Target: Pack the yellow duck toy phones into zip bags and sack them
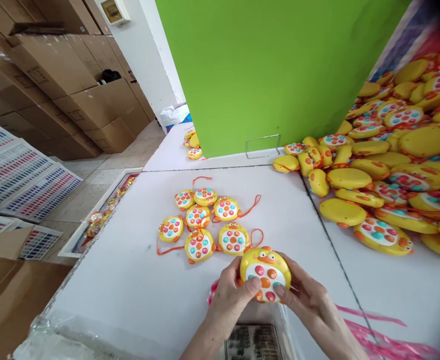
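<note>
The left hand (229, 292) and right hand (312, 297) grip one yellow toy (265, 272) before the one green panel (280, 75). Seven loose toys (197, 216) lie nearer the panel; right of it, an uncountable heap (370, 167).

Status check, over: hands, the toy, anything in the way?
Left hand and right hand holding one yellow duck-faced button toy. Buttons toward camera. Seven similar toys on white table beyond, larger heap right. Only thumbs partly cover buttons.

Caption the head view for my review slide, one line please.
Left hand and right hand holding a yellow duck-faced toy above a white table.
</note>
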A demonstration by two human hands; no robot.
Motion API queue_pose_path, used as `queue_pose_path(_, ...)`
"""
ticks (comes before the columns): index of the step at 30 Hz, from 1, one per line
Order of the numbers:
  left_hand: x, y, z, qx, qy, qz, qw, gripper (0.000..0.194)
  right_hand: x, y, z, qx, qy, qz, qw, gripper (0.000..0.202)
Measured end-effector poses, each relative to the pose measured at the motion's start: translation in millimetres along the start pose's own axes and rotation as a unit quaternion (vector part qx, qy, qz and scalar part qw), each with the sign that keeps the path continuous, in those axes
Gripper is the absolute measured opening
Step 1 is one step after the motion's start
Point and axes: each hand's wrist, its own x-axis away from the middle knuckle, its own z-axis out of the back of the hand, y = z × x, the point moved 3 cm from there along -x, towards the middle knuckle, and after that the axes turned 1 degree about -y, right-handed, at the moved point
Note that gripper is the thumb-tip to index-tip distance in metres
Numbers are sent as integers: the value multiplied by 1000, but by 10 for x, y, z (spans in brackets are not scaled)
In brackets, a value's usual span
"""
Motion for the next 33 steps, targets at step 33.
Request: queue_pose_path(33, -582, 55, 338, 241, 135, 66, 959, 15, -872, -228, 1975, 555, 252, 163, 775, 37)
